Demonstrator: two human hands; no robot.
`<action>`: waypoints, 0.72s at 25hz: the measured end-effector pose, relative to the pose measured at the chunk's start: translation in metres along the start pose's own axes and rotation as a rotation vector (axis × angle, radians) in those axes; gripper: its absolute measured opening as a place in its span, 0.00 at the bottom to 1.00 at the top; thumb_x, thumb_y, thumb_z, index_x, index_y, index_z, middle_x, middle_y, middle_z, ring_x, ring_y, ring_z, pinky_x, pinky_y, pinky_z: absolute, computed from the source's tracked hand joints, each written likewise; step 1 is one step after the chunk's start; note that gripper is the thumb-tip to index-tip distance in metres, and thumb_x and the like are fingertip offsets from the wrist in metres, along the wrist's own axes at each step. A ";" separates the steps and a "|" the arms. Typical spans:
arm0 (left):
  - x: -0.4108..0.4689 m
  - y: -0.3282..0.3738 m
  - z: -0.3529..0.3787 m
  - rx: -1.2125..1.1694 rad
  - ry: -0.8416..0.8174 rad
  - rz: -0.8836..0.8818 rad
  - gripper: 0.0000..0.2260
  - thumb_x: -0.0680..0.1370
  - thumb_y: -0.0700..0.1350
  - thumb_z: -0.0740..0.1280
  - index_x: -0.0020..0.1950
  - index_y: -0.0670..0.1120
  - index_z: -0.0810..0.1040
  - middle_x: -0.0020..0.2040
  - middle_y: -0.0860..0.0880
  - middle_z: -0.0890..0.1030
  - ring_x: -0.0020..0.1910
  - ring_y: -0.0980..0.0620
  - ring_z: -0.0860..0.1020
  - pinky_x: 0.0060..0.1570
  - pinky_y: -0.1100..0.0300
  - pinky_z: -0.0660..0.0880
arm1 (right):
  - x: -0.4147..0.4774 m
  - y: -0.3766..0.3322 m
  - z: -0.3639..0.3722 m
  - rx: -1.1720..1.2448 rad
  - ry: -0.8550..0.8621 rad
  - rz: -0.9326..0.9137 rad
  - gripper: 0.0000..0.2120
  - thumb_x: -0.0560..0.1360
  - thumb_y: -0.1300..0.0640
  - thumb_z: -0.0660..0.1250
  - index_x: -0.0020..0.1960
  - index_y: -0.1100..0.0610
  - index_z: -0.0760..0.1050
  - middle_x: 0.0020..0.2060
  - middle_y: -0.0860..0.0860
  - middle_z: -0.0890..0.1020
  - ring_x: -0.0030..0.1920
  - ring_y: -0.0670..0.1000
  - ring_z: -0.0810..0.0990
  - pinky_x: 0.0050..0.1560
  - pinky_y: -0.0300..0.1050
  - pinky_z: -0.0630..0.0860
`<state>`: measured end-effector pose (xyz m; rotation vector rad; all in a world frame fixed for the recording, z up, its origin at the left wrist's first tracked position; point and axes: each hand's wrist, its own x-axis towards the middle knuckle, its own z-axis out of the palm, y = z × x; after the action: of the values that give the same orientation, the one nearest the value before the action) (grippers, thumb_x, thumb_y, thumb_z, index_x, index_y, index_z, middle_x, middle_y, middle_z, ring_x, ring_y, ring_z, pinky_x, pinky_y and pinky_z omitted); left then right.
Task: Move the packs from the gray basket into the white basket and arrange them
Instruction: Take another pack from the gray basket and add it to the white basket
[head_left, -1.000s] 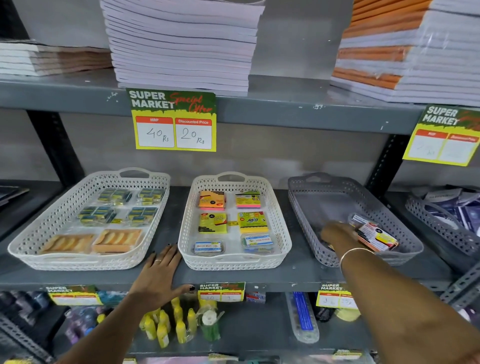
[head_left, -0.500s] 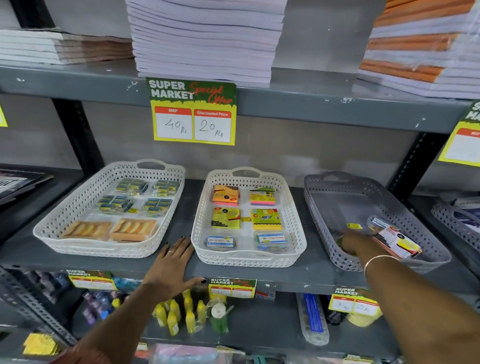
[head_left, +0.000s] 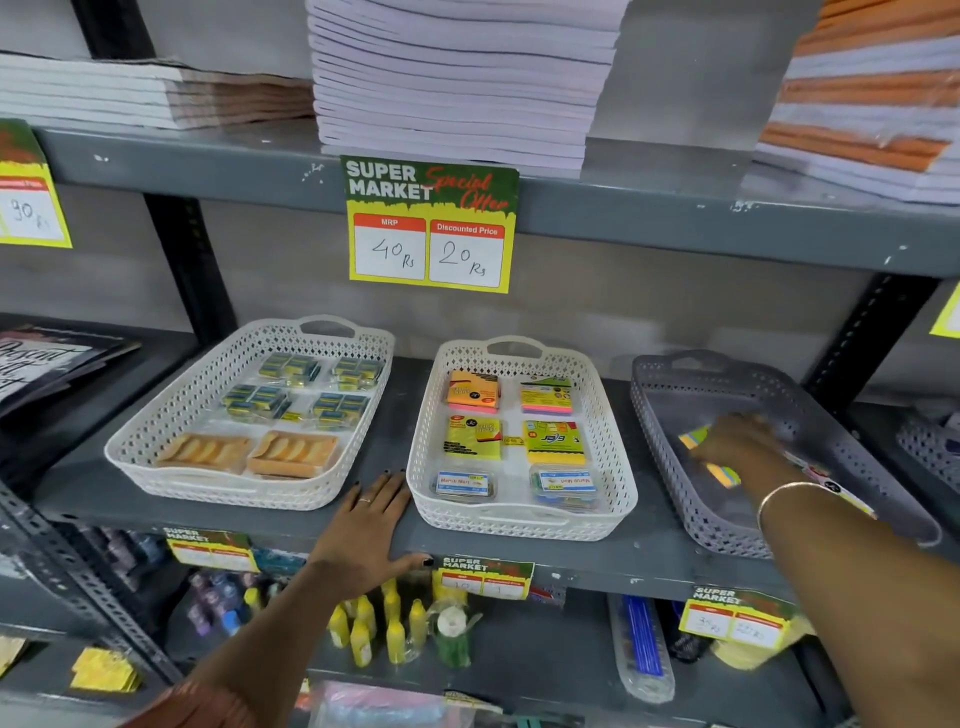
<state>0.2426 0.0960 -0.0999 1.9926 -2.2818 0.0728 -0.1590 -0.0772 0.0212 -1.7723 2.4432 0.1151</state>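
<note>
My right hand (head_left: 737, 441) reaches into the gray basket (head_left: 670, 447) at the right of the shelf. Its fingers are closed over a blurred yellow pack (head_left: 724, 474) just above the basket floor. A second pack with a white and red label (head_left: 815, 470) lies partly under my forearm. The middle white basket (head_left: 519, 525) holds several packs in two columns: orange, pink, yellow, and two clear boxes at the front. My left hand (head_left: 363, 530) lies flat on the shelf edge, fingers spread, between the two white baskets.
A left white basket (head_left: 218, 488) holds blue-yellow packs and two orange trays. A price card (head_left: 431, 223) hangs from the upper shelf, which carries stacked notebooks (head_left: 457, 78). Small yellow bottles (head_left: 374, 623) stand on the shelf below. Another gray basket (head_left: 930, 452) is at far right.
My right hand has moved deeper into the gray basket and closed over the yellow pack. The view has shifted left and nearer. My left hand stays on the shelf edge.
</note>
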 end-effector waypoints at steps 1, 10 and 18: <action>0.000 0.000 0.000 -0.001 0.003 -0.002 0.46 0.67 0.76 0.43 0.73 0.45 0.57 0.74 0.46 0.61 0.73 0.47 0.56 0.70 0.45 0.54 | -0.008 -0.014 -0.015 0.021 0.057 -0.006 0.36 0.64 0.48 0.73 0.68 0.62 0.68 0.68 0.63 0.68 0.68 0.62 0.68 0.63 0.55 0.73; 0.000 0.000 0.002 -0.009 0.012 -0.001 0.45 0.67 0.75 0.45 0.74 0.46 0.56 0.75 0.47 0.59 0.74 0.48 0.54 0.71 0.46 0.51 | -0.055 -0.185 -0.018 0.036 -0.002 -0.743 0.39 0.67 0.50 0.74 0.71 0.63 0.63 0.67 0.62 0.67 0.66 0.60 0.69 0.64 0.48 0.72; 0.001 0.001 0.000 -0.002 0.033 0.000 0.44 0.68 0.75 0.47 0.73 0.45 0.58 0.74 0.45 0.62 0.73 0.46 0.57 0.70 0.43 0.55 | -0.068 -0.246 0.046 -0.065 -0.179 -0.869 0.34 0.67 0.55 0.73 0.69 0.61 0.64 0.66 0.60 0.66 0.64 0.60 0.70 0.62 0.51 0.72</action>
<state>0.2419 0.0952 -0.1001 1.9752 -2.2608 0.1024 0.0983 -0.0834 -0.0125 -2.5289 1.3900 0.2481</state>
